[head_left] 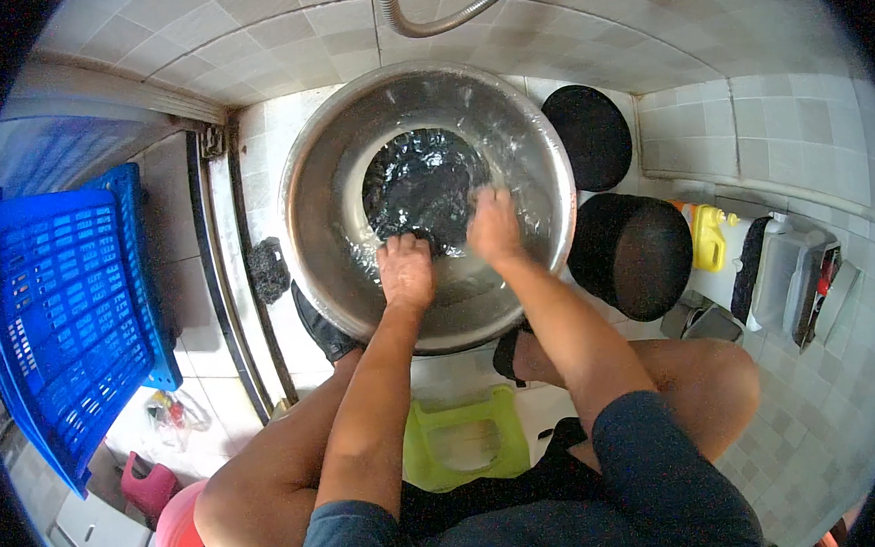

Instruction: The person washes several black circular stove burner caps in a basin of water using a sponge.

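Observation:
A large round metal basin (297, 182) stands on the floor in front of me with rippling water in it. Under the water lies a black round thing like a pan (407, 180), its surface broken up by glare. My left hand (406, 270) is at its near edge, fingers closed over the rim. At its right edge my right hand (495, 228) is closed like a fist and a little smeared; whatever its fingers hold is hidden.
Right of the basin are two black round vessels (589, 136) (632, 257), a yellow bottle (708, 237) and a clear plastic container (784, 282). A dark scouring pad (268, 270) lies left, near a blue crate (68, 296). A metal hose (423, 29) hangs above. Between my legs is a green stool (418, 445).

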`<state>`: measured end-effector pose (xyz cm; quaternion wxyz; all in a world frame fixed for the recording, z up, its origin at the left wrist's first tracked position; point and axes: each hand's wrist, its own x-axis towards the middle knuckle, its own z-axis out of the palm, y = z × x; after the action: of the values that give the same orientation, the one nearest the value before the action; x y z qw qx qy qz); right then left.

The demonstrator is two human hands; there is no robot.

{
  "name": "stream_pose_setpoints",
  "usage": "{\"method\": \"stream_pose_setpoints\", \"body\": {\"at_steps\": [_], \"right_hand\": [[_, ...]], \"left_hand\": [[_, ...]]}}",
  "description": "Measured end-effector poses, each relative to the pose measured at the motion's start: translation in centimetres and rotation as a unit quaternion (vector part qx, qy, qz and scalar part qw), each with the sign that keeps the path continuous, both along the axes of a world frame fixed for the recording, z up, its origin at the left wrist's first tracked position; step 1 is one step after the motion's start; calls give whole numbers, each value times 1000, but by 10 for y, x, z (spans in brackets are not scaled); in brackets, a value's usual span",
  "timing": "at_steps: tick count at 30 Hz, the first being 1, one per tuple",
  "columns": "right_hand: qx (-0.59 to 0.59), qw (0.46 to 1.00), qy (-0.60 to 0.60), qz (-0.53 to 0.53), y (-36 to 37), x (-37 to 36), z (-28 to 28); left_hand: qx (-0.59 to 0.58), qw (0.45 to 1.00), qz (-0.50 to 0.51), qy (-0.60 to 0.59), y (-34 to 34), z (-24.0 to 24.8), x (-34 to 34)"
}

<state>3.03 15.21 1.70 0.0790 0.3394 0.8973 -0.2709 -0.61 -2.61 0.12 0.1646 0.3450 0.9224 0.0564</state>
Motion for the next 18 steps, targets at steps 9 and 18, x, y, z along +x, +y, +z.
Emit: {"method": "stream_pose_setpoints", "body": {"at_steps": [9, 18], "right_hand": [[-295, 835, 25, -463, -35, 22, -21], [-99, 922, -55, -371, -2, 26, -60]], "left_hand": [[-42, 989, -123, -64, 29, -8, 0], [-4, 983, -178, 31, 53, -37, 26]]}}
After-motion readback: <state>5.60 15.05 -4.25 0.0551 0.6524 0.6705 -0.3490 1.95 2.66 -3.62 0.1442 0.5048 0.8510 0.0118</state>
